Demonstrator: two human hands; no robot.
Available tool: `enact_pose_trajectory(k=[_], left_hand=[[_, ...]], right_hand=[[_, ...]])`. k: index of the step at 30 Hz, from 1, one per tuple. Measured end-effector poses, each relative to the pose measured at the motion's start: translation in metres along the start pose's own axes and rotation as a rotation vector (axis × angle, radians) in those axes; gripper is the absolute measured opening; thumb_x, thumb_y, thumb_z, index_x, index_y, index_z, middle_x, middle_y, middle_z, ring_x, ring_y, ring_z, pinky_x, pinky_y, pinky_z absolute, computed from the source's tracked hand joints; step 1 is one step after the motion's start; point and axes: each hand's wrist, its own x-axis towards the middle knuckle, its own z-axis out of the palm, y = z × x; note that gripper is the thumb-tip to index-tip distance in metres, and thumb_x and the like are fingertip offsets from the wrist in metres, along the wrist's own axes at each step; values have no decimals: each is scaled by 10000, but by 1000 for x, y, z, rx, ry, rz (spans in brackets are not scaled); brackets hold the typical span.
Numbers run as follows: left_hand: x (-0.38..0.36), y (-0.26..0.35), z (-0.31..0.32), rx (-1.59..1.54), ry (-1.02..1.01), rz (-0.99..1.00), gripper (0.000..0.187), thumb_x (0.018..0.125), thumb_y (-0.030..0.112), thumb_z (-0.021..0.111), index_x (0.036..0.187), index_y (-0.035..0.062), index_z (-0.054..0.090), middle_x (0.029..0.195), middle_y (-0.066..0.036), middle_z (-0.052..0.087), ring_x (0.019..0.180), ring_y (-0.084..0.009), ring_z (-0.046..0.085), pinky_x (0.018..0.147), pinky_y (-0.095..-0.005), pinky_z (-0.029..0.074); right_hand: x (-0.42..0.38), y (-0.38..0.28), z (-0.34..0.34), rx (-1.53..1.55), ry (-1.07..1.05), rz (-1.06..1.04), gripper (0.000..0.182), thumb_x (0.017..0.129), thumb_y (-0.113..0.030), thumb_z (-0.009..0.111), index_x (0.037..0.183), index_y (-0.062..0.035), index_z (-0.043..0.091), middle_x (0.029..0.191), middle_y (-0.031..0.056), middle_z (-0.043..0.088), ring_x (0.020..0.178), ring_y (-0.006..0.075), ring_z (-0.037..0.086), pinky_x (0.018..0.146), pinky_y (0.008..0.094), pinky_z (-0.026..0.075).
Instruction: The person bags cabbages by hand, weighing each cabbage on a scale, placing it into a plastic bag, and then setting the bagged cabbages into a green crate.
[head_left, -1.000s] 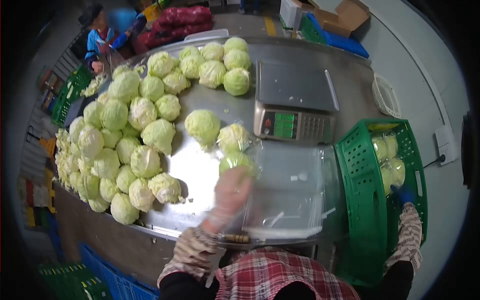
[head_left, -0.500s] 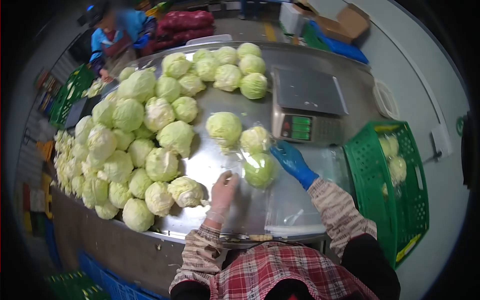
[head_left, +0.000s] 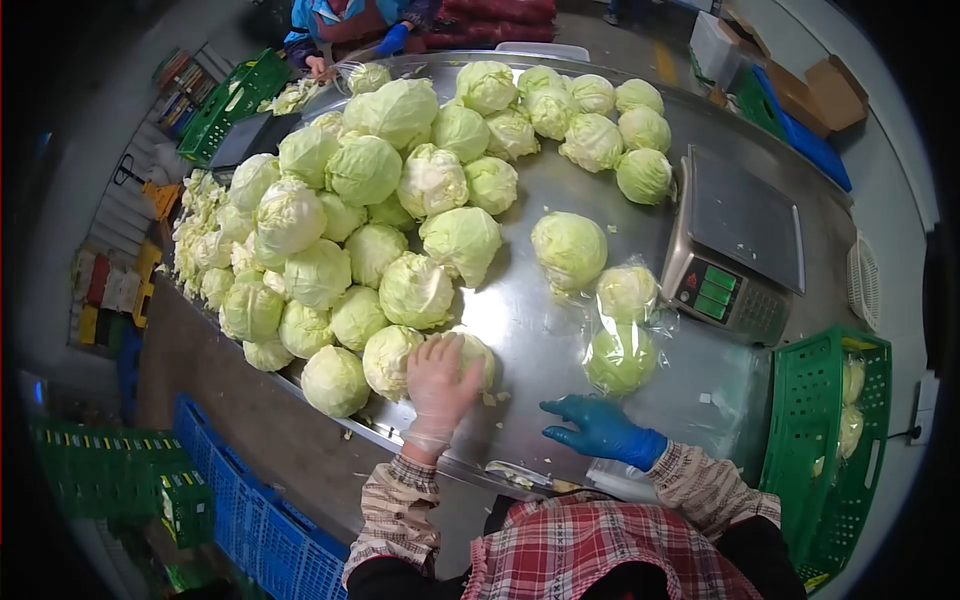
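My left hand, in a thin clear glove, reaches over a cabbage at the front of the pile. Its fingers are spread and lie over that cabbage's near side, partly hiding it. My right hand, in a blue glove, is open with nothing in it, low over the table's near side. Just beyond it sit a cabbage in clear plastic wrap and another bagged cabbage, close together. A bare cabbage stands to their upper left.
A large pile of cabbages covers the table's left side. Several more line the far edge. A digital scale stands right of the wrapped cabbages, with a green crate nearer me. A wooden-handled knife lies at the near edge. Another person works opposite.
My left hand has moved left onto a cabbage at the pile's front. My right hand has drawn back from the wrapped cabbages towards me. The camera view has turned left.
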Motion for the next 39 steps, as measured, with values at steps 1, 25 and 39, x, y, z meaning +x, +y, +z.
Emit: enact_pose_trajectory(k=[1, 25, 39], left_hand=[[10, -6, -5, 8, 2, 1, 442, 724, 267, 700, 1066, 21, 568, 1118, -171, 568, 1059, -345, 511, 908, -444, 398], [-70, 61, 7, -539, -246, 262, 534, 728, 159, 685, 1198, -14, 501, 1254, -204, 490, 1174, -364, 456, 993, -441, 353], [-17, 176, -21, -279, -473, 904, 636, 685, 190, 700, 1259, 77, 454, 1369, -162, 368, 1254, -341, 355, 1001, -478, 325]], right_hand=[[1, 0, -3, 4, 2, -7, 409, 846, -382, 585, 1118, -78, 603, 923, 140, 641, 792, 316, 622, 708, 398, 501], [-183, 78, 16, -431, 537, 386, 269, 668, -317, 741, 809, -115, 633, 751, 33, 586, 717, 257, 575, 686, 384, 452], [-179, 39, -79, -124, 372, 307, 176, 739, -241, 706, 749, -70, 666, 718, 69, 596, 695, 227, 584, 665, 326, 463]])
